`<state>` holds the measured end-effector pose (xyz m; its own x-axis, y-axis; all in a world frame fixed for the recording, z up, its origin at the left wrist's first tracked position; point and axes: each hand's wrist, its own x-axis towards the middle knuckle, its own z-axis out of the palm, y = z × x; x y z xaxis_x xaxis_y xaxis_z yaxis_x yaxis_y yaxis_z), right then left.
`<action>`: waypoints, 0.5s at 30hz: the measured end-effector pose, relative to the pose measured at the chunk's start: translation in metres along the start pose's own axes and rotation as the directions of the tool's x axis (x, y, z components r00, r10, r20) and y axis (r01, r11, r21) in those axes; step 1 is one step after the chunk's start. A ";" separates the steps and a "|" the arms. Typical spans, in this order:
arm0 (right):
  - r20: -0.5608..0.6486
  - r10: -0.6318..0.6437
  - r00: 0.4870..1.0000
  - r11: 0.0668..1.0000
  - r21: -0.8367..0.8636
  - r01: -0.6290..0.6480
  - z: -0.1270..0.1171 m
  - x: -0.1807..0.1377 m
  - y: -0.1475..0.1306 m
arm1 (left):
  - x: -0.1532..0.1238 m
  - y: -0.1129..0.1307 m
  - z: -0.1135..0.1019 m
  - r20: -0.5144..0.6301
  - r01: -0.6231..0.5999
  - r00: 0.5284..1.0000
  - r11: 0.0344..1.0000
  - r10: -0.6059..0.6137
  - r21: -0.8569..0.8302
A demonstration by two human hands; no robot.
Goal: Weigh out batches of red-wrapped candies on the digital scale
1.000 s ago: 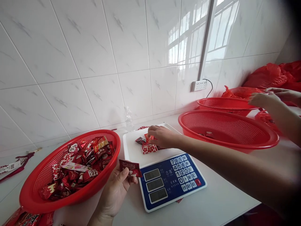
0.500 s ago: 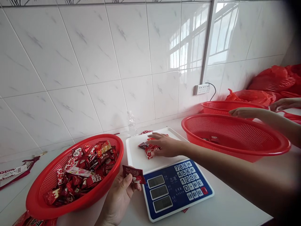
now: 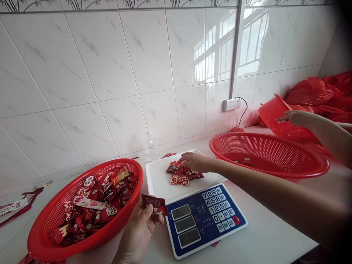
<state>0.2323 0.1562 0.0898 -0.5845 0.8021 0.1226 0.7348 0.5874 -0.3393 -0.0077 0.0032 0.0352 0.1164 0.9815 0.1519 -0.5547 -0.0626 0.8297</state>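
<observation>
My left hand [image 3: 140,229] pinches a dark red wrapped candy [image 3: 154,205] between thumb and fingers, close to the front left of the weighing scale [image 3: 203,220]. On the scale's white pan [image 3: 158,189] lies a small pile of red wrapped candies [image 3: 179,179]. My right hand [image 3: 196,162] is over the right side of this pile, its fingers stretched out and partly covering it. Whether the fingertips touch the wrappers I cannot tell. A red plastic basket [image 3: 41,223] holding many wrapped candies stands left of the scale.
Right of the scale stands a second red basket [image 3: 264,172] with a few candies. Behind it, a co-worker's hand [image 3: 299,118] is at a tilted red basket [image 3: 271,113]. Red plastic bags [image 3: 308,91] are piled in the corner. A clear bottle [image 3: 152,146] stands by the tiled wall.
My right hand has shifted right over the pan, exposing more of the pile. The co-worker's basket has been tipped up. My left hand still holds its candy.
</observation>
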 end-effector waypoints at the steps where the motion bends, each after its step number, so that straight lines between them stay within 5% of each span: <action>1: -0.001 0.021 1.000 1.000 -0.007 -0.021 0.001 0.001 0.003 | 0.000 0.000 0.000 0.002 -0.001 1.000 1.000 0.001 -0.001; 10: 0.020 0.015 1.000 1.000 0.018 -0.015 0.001 0.004 -0.001 | 0.001 -0.002 -0.002 -0.008 0.001 1.000 1.000 -0.001 -0.024; 15: -0.056 0.160 0.986 0.985 0.076 -0.155 -0.006 -0.002 0.011 | 0.000 -0.002 -0.001 -0.003 0.009 1.000 1.000 -0.009 -0.030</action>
<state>0.2438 0.1615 0.0917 -0.4395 0.8904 0.1187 0.7885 0.4457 -0.4237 -0.0075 0.0037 0.0331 0.1185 0.9826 0.1428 -0.5778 -0.0487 0.8147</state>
